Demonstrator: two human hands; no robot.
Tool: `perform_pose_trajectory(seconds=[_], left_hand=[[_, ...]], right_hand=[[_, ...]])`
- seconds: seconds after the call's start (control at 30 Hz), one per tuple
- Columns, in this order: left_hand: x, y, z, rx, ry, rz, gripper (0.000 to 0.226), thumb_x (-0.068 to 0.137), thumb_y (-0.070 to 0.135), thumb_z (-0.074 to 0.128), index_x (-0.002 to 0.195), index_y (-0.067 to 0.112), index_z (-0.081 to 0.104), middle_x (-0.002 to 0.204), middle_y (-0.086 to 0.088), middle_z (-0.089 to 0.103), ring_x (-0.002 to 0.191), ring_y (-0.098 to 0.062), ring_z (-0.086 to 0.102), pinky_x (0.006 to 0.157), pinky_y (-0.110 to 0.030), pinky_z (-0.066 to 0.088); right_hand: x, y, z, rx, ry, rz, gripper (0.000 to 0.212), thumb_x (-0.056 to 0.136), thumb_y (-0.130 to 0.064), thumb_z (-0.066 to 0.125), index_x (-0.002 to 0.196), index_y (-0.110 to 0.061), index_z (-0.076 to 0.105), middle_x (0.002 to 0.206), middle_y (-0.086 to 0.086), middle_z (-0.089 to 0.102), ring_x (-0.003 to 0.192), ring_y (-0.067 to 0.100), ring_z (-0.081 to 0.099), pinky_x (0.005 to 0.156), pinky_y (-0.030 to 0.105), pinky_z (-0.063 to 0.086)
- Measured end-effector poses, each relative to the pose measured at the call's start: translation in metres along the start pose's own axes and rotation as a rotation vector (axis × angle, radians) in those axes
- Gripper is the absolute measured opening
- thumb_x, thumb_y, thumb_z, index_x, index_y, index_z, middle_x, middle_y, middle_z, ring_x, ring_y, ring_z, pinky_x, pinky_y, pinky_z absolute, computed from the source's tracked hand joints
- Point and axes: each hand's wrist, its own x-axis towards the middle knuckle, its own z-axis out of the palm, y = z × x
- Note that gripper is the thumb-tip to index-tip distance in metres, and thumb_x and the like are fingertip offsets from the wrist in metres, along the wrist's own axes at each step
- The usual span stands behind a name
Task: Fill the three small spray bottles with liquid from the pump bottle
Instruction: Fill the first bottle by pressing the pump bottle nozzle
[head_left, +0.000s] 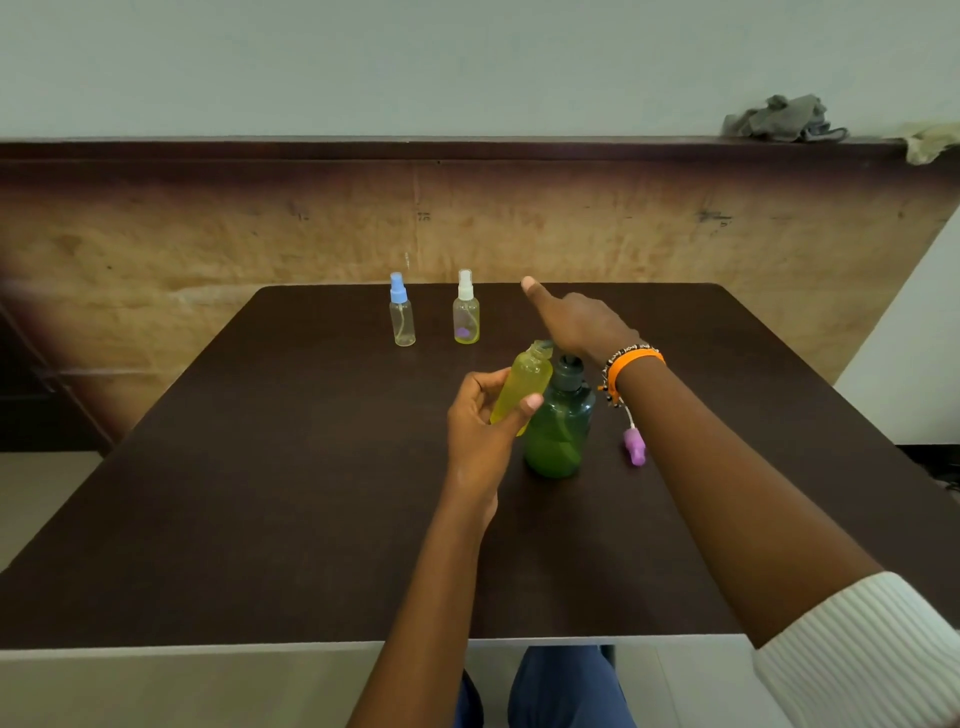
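One dark table (260, 493), wood-panelled wall (208, 234).

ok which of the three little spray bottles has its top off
The yellowish spray bottle held tilted in the left hand. The blue-capped bottle and white-capped bottle standing at the back keep their tops.

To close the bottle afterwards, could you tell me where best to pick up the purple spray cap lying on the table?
Pinch the purple spray cap across its round purple body, coming from above. It lies on its side right of the green pump bottle, its thin white tube pointing away towards the right hand; the tube looks too slender to grip.
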Motion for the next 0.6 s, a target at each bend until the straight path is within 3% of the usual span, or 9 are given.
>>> perform_pose_trajectory(seconds=[0.07, 0.13, 0.2, 0.27, 0.33, 0.43, 0.6], left_hand=[[0.001, -0.001, -0.001, -0.002, 0.0, 0.001, 0.024, 0.08, 0.002, 0.07, 0.095, 0.015, 0.058, 0.098, 0.005, 0.068, 0.084, 0.005, 0.064, 0.066, -0.012, 0.049], [0.001, -0.002, -0.001, -0.001, -0.005, 0.002, 0.024, 0.08, 0.002, 0.069, 0.096, 0.016, 0.058, 0.098, 0.006, 0.068, 0.084, 0.005, 0.064, 0.067, -0.012, 0.049], [0.002, -0.004, -0.001, -0.006, -0.009, 0.003, 0.023, 0.081, 0.002, 0.068, 0.096, 0.017, 0.058, 0.098, 0.005, 0.067, 0.084, 0.004, 0.064, 0.068, -0.013, 0.05], [0.001, -0.005, -0.001, -0.012, -0.008, 0.005, 0.023, 0.082, 0.002, 0.067, 0.096, 0.017, 0.057, 0.098, 0.004, 0.067, 0.082, 0.004, 0.063, 0.068, -0.013, 0.049], [0.002, -0.007, -0.001, -0.016, -0.001, 0.006, 0.024, 0.083, 0.001, 0.066, 0.097, 0.017, 0.056, 0.097, 0.004, 0.066, 0.081, 0.006, 0.063, 0.067, -0.012, 0.048], [0.002, -0.008, -0.002, -0.005, -0.001, 0.002, 0.024, 0.084, 0.002, 0.065, 0.099, 0.018, 0.055, 0.098, 0.004, 0.065, 0.081, 0.007, 0.062, 0.067, -0.011, 0.048], [0.0, -0.01, -0.007, 0.0, -0.01, 0.0, 0.027, 0.087, 0.004, 0.061, 0.109, 0.018, 0.053, 0.103, 0.004, 0.064, 0.089, 0.0, 0.06, 0.07, -0.012, 0.048]], right_hand=[[0.0, 0.0, -0.001, -0.016, 0.012, -0.004, 0.083, 0.089, -0.071, 0.012, 0.124, -0.007, 0.052, 0.107, 0.012, 0.056, 0.113, 0.034, 0.051, 0.105, 0.056, 0.029], [0.001, 0.001, 0.0, 0.002, 0.028, -0.011, 0.084, 0.088, -0.072, 0.012, 0.12, -0.008, 0.055, 0.112, 0.014, 0.057, 0.111, 0.035, 0.052, 0.104, 0.055, 0.031], [0.004, 0.004, 0.003, 0.121, 0.045, -0.035, 0.081, 0.085, -0.074, 0.013, 0.101, -0.011, 0.061, 0.107, 0.013, 0.06, 0.101, 0.034, 0.055, 0.099, 0.05, 0.037], [0.008, 0.007, 0.008, 0.394, 0.105, -0.039, 0.068, 0.086, -0.071, 0.02, 0.066, -0.015, 0.051, 0.079, 0.006, 0.055, 0.073, 0.025, 0.05, 0.076, 0.035, 0.041], [0.008, 0.006, 0.011, 0.737, 0.165, 0.013, 0.06, 0.092, -0.06, 0.029, 0.052, -0.017, 0.039, 0.058, -0.001, 0.042, 0.055, 0.018, 0.037, 0.057, 0.03, 0.03], [0.004, 0.007, 0.009, 0.995, 0.177, 0.026, 0.056, 0.098, -0.046, 0.031, 0.052, -0.015, 0.038, 0.053, 0.001, 0.039, 0.052, 0.015, 0.034, 0.055, 0.03, 0.028], [-0.008, 0.029, 0.003, 1.007, 0.327, -0.023, 0.043, 0.099, -0.031, 0.036, 0.057, -0.018, 0.043, 0.057, 0.0, 0.047, 0.058, 0.011, 0.039, 0.059, 0.029, 0.03]])
